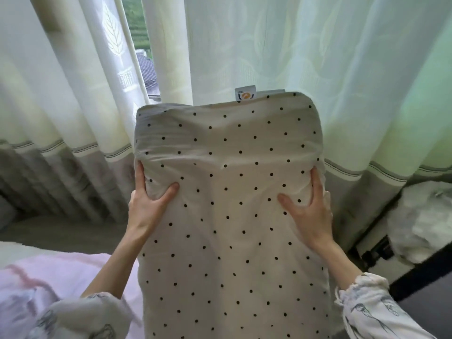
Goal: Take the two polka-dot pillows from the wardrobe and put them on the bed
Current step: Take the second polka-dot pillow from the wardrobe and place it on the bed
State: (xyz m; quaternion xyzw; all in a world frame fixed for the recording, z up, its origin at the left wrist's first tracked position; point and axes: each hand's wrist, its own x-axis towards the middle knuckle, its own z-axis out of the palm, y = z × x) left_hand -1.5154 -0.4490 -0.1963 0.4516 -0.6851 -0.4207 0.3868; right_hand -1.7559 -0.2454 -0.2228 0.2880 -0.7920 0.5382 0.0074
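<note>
A white pillow with small black polka dots [232, 204] fills the centre of the view, held upright in front of me, a small label at its top edge. My left hand [149, 199] grips its left side, thumb pressed into the front. My right hand [308, 209] grips the right side the same way. Only one pillow's face shows; I cannot tell whether a second lies behind it. The bed [49, 272], with a pale pink cover, lies at the lower left, below and left of the pillow.
Pale curtains [269, 45] with a grey hem hang straight ahead, with a gap of window [139, 50] at upper left. A dark-framed piece of furniture holding white fluffy material [420, 216] stands at the right. Grey floor [61, 231] lies between the bed and the curtains.
</note>
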